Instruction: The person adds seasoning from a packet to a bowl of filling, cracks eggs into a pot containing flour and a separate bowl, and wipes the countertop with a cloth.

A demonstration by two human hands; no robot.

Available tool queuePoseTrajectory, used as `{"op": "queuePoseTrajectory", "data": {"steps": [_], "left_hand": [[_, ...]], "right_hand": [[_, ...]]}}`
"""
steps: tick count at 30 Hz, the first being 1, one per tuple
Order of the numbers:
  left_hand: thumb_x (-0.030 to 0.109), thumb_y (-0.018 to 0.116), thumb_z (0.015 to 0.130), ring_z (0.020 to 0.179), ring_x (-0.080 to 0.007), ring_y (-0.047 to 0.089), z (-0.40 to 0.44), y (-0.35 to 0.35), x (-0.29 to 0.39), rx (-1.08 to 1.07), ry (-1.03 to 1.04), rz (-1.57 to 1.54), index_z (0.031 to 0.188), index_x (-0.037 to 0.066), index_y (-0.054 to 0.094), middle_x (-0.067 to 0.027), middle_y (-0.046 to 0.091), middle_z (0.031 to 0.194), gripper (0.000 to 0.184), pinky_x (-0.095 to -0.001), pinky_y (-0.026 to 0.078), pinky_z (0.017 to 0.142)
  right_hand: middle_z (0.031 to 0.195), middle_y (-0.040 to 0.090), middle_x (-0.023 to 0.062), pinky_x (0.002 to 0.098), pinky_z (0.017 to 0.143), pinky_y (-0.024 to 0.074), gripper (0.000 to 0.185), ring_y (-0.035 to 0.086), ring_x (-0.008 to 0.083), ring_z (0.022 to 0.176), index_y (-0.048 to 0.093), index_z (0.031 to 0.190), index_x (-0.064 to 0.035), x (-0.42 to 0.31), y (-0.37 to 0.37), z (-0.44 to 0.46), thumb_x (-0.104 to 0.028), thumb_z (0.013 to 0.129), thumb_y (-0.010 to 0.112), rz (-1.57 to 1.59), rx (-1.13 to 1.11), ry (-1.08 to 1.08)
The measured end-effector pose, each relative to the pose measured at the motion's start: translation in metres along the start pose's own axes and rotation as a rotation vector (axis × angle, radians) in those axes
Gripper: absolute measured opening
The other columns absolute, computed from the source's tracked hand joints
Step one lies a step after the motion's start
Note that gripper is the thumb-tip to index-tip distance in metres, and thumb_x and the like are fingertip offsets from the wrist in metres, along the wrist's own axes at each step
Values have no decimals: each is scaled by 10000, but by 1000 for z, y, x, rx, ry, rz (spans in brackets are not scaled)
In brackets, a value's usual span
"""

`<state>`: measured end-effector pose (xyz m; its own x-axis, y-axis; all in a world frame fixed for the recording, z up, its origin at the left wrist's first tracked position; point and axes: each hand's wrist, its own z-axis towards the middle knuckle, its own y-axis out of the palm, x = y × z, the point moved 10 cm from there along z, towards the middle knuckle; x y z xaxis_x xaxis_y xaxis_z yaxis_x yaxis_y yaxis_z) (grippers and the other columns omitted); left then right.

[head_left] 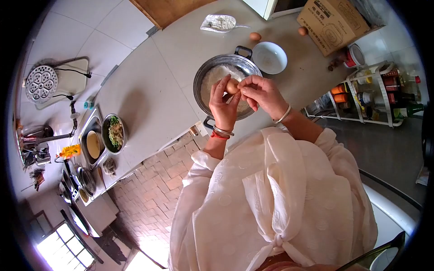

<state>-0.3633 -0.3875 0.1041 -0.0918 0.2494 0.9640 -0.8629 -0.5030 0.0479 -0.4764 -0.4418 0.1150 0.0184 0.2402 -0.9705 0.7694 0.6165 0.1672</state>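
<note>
Above a two-handled metal pot [197, 81], my left hand [223, 107] has its fingers closed around a brown egg [232, 86]. The fingertips of my right hand [266, 95] pinch at the egg's right side. White flour [220, 73] lies in the pot beneath my hands, which hide part of it. Just beyond the pot stands a white bowl [270, 58]. Another brown egg [255, 36] rests on the counter behind that bowl, and a further egg [303, 30] is by the cardboard box.
At the back lies a scoop of flour [219, 23]. A cardboard box [332, 25] and a rack of bottles [361, 97] stand on the right. To the left, a bowl of chopped vegetables [115, 134] sits beside the sink [89, 124].
</note>
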Motion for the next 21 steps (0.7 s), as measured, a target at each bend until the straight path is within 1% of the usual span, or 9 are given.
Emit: {"op": "queuePoseTrajectory", "data": {"steps": [2,5,8,11,13,17,20,21], "left_hand": [[-78,721,726,1008,-185,604,0,0,2,7,-8,30,1227,46,578,-79,550,1153,536,-278,565,814],[-67,729,719,995,-198,614,-1,1,7,24,20,92,1222,44,584,-93,554,1154,536,-288,565,803],[-82,719,712,985,-197,616,-1,1,7,36,64,142,1219,46,592,-94,554,1158,538,-285,564,795],[-118,695,702,994,-188,605,-2,0,9,38,88,173,1221,50,597,-84,551,1163,554,-279,564,797],[-123,689,699,987,-189,607,-2,-1,10,53,128,184,1218,51,600,-86,554,1155,554,-282,565,795],[-118,692,700,971,-183,613,-2,-5,4,69,109,157,1217,52,601,-86,560,1135,551,-284,567,780],[-98,710,706,967,-179,620,-2,-8,-3,77,52,114,1219,46,598,-90,562,1134,544,-278,562,784],[-94,713,712,977,-173,614,-2,-9,-6,76,20,95,1225,45,593,-83,560,1138,545,-276,558,796]], "right_hand": [[668,571,3,204,401,372,114,483,42,469,610,932,-12,-2,-1,-1,-109,881,639,-57,46,-33],[660,584,-1,198,406,366,123,470,33,475,634,895,-11,-3,-5,1,-128,869,660,-134,127,-43],[663,609,7,204,448,405,135,502,39,519,649,845,1,-6,-8,4,-128,844,690,-220,168,-75],[687,642,32,228,510,457,146,554,60,579,646,822,17,-17,-6,5,-115,824,707,-382,217,-143],[701,655,45,240,553,477,144,572,72,610,645,815,21,-23,-1,6,-108,818,710,-413,213,-190],[717,669,59,251,589,493,142,581,80,622,640,819,23,-25,6,10,-98,811,713,-487,206,-309],[688,651,41,247,594,495,134,583,84,621,631,830,25,-32,13,7,-83,810,706,-555,189,-376],[687,644,35,242,580,488,123,581,82,616,628,827,21,-32,12,7,-78,814,700,-502,188,-376]]}}
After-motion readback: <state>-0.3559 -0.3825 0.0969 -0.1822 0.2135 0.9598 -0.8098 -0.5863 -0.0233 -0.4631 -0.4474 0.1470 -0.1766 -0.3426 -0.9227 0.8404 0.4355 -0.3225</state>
